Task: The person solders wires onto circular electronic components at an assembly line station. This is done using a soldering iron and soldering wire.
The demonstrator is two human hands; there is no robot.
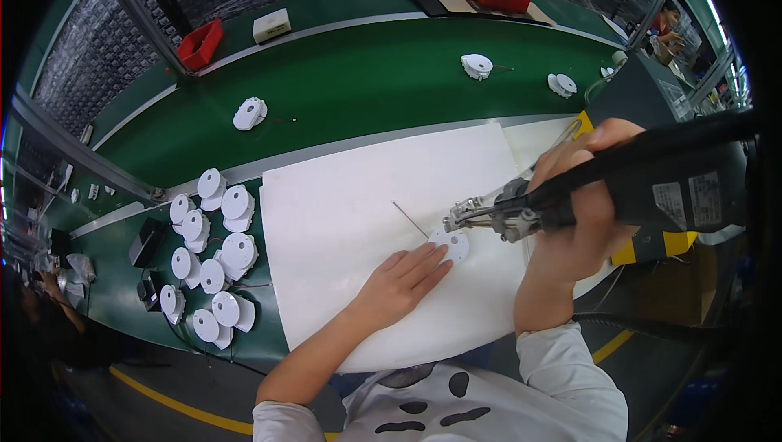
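My left hand (397,285) rests low over the white sheet (358,189). Its fingertips hold the near-left edge of a white round plastic part (457,248), which has small holes in its face. A thin dark wire (410,219) runs from this part toward the upper left. Closed around a black hand-held power tool (643,197), my right hand (585,189) comes in from the right. The tool's metal nose (481,215) is just above the far edge of the round part; whether they touch, I cannot tell. The tool's body hides part of my right fingers.
Several white round parts (238,253) stand at the left on the green bench. More such parts (250,114) lie spaced along the green belt (358,75) behind. Red bins (200,44) and a small white box (271,26) sit on the far ledge. A dark grey machine (639,92) stands at right.
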